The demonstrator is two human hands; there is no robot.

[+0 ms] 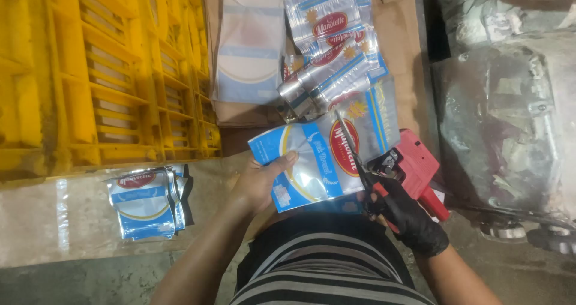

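Two hands hold a shiny bag and scissors.

The left hand [261, 182] pinches the blue bag [303, 164], which slants up to the right. The gloved right hand [408, 215] grips red-handled scissors [359, 156], blades pointing up across the bag.

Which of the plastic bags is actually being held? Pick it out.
The blue-and-clear bag gripped by the bare left hand. The others lie loose in piles.

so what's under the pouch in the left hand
Under the blue and clear pouch held by the left hand lie more pouches on brown paper. The right hand holds scissors. Directly beneath is hidden.
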